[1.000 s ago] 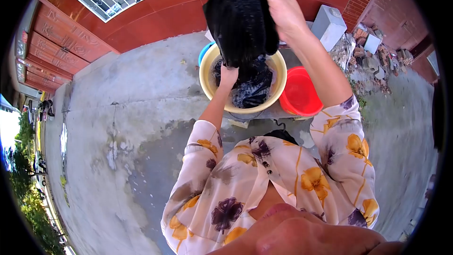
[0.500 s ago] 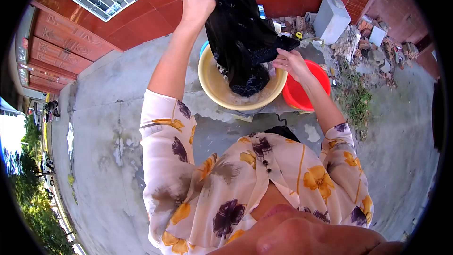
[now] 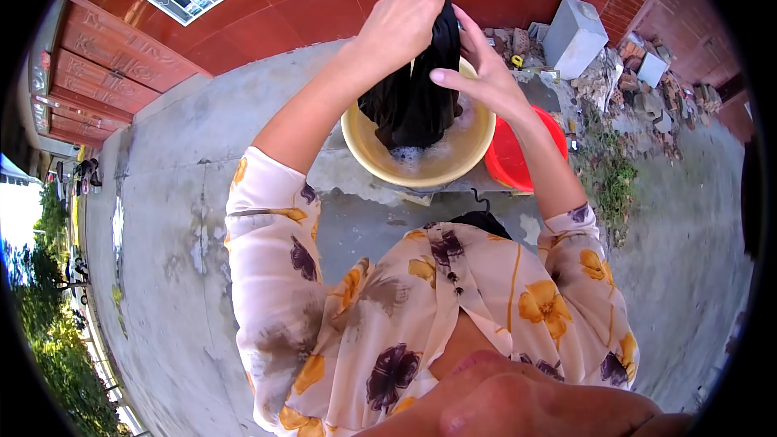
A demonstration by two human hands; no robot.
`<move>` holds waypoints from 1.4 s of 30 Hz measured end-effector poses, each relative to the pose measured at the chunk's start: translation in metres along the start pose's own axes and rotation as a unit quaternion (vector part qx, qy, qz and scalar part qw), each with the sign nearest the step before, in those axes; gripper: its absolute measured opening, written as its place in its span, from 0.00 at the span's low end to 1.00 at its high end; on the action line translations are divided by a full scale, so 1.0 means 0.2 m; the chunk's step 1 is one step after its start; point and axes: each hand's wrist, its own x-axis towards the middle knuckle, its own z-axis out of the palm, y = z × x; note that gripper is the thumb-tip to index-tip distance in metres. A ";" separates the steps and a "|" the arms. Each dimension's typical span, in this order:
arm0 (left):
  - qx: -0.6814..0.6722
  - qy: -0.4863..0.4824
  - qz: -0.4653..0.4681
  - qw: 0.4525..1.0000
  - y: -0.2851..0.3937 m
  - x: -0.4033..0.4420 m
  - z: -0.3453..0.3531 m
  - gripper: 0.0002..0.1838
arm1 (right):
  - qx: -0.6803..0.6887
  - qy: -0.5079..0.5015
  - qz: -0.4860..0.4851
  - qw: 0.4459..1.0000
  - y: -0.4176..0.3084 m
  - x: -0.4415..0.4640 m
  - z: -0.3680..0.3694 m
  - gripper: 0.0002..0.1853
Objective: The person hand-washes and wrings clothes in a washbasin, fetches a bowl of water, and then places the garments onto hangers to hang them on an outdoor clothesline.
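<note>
A wet black cloth (image 3: 421,101) hangs down into a yellow basin (image 3: 380,163) of sudsy water, its lower end at the water. My left hand (image 3: 405,23) is closed around the cloth's top, held above the basin. On the cloth's right side is my right hand (image 3: 486,73), its thumb apart from the fingers; the fingertips are partly behind the cloth, so their grip does not show. To the right of the basin stands a red basin (image 3: 526,150).
Against the red wall (image 3: 307,16) at the back right stand a grey block (image 3: 575,36) and a heap of rubble (image 3: 639,97). Weeds (image 3: 611,182) grow on the right. A dark hooked object (image 3: 483,222) lies in front of the yellow basin.
My left hand has moved right and a little down with the cloth. My right hand has risen from the cloth's lower side to near its top. The cloth now hangs bunched and more upright.
</note>
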 end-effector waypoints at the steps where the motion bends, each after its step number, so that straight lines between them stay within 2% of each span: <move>1: -0.002 -0.014 -0.009 1.000 0.01 -0.02 0.00 0.13 | -0.022 0.025 0.022 0.999 0.00 0.04 0.05 0.48; 2: -0.004 -0.028 -0.019 0.999 0.02 -0.04 0.00 0.15 | -0.043 0.049 0.043 0.997 0.01 0.08 0.07 0.43; 3: -0.003 -0.028 -0.019 0.999 0.00 -0.05 0.01 0.15 | -0.043 0.048 0.043 0.997 0.08 0.11 0.05 0.43; 5: -0.025 -0.020 -0.021 0.999 -0.06 -0.11 0.02 0.19 | -0.029 0.024 0.079 0.996 0.21 0.19 0.03 0.28; 6: -0.024 -0.019 -0.026 0.999 -0.09 -0.17 0.04 0.19 | -0.005 0.070 0.058 0.996 0.17 0.19 0.05 0.17; 8: -0.152 -0.065 -0.109 0.980 -0.15 -0.27 0.07 0.23 | 0.070 0.077 0.039 0.994 0.12 0.20 0.03 0.18; 9: -0.147 -0.103 -0.127 0.976 -0.17 -0.33 0.10 0.24 | 0.096 0.078 0.060 0.991 0.08 0.20 0.02 0.18; 10: -0.241 -0.106 -0.137 0.955 -0.18 -0.39 0.15 0.19 | 0.098 0.077 0.060 0.990 0.09 0.20 0.03 0.18; 12: -0.347 -0.036 -0.223 0.910 -0.18 -0.44 0.22 0.15 | 0.056 0.054 0.007 0.997 0.14 0.21 0.01 0.19; 14: -0.432 0.053 -0.288 0.853 -0.18 -0.39 0.20 0.13 | 0.030 0.043 0.010 0.999 0.22 0.18 -0.01 0.23; 15: -0.466 0.070 -0.311 0.825 -0.19 -0.36 0.16 0.14 | 0.012 0.017 0.042 0.999 0.23 0.14 -0.02 0.27; 16: -0.466 0.074 -0.312 0.825 -0.17 -0.31 0.12 0.14 | -0.006 -0.009 0.074 0.997 0.24 0.11 -0.02 0.32; 17: -0.473 0.109 -0.302 0.820 -0.14 -0.26 0.10 0.16 | 0.013 -0.034 0.078 0.996 0.29 0.07 0.00 0.44; 18: -0.480 0.146 -0.291 0.815 -0.11 -0.21 0.07 0.17 | -0.033 -0.032 0.080 0.996 0.32 0.02 0.02 0.50; 20: -0.484 0.168 -0.266 0.817 -0.05 -0.12 0.00 0.19 | -0.046 -0.032 -0.003 0.998 0.46 -0.05 0.10 0.56; 21: -0.550 0.206 -0.253 0.769 -0.02 -0.06 -0.04 0.18 | -0.030 -0.044 0.052 0.997 0.46 -0.09 0.13 0.61; 22: -0.612 0.240 -0.239 0.714 0.01 -0.02 -0.06 0.18 | -0.070 -0.008 0.081 0.994 0.42 -0.12 0.18 0.64; 24: -0.614 0.210 -0.223 0.728 0.03 0.05 -0.12 0.19 | -0.059 0.034 0.071 0.995 0.38 -0.10 0.24 0.62; 26: -0.703 0.255 -0.222 0.626 0.12 0.11 -0.16 0.19 | -0.019 0.048 0.078 0.996 0.30 -0.05 0.28 0.60; 27: -0.725 0.237 -0.190 0.618 0.17 0.09 -0.19 0.21 | 0.002 0.074 0.072 0.995 0.36 -0.01 0.31 0.57; 28: -0.726 0.234 -0.189 0.618 0.20 0.07 -0.19 0.21 | -0.043 0.077 0.063 0.994 0.39 0.03 0.30 0.54; 30: -0.736 0.271 -0.192 0.590 0.25 0.00 -0.20 0.20 | 0.012 0.105 0.134 0.985 0.42 0.04 0.30 0.44; 31: -0.732 0.277 -0.187 0.594 0.25 -0.06 -0.21 0.19 | 0.047 0.143 0.142 0.978 0.48 0.05 0.30 0.39; 32: -0.690 0.265 -0.232 0.632 0.25 -0.14 -0.24 0.19 | 0.082 0.177 0.149 0.969 0.55 0.05 0.30 0.34; 33: -0.700 0.268 -0.225 0.622 0.18 -0.22 -0.21 0.20 | 0.052 0.237 0.148 0.959 0.60 0.04 0.31 0.22; 34: -0.711 0.270 -0.215 0.612 0.10 -0.32 -0.15 0.20 | 0.053 0.236 0.145 0.959 0.64 0.04 0.29 0.22; 35: -0.682 0.269 -0.250 0.633 0.03 -0.41 -0.09 0.19 | 0.194 0.273 0.171 0.927 0.67 0.05 0.24 0.19; 36: -0.651 0.266 -0.284 0.651 -0.04 -0.54 -0.02 0.19 | 0.331 0.305 0.193 0.872 0.69 0.05 0.21 0.16; 38: -0.519 0.093 -0.374 0.763 -0.26 -0.90 0.24 0.28 | 0.382 0.303 0.168 0.857 0.60 0.05 0.18 0.13; 40: -0.477 -0.053 -0.440 0.759 -0.21 -1.17 0.40 0.46 | 0.420 0.291 0.123 0.851 0.57 0.04 0.19 0.15; 41: -0.569 -0.076 -0.458 0.679 -0.15 -1.22 0.40 0.50 | 0.395 0.327 0.118 0.850 0.65 0.05 0.24 0.17; 42: -0.651 -0.098 -0.471 0.586 -0.10 -1.24 0.42 0.55 | 0.245 0.316 0.067 0.914 0.57 0.02 0.30 0.21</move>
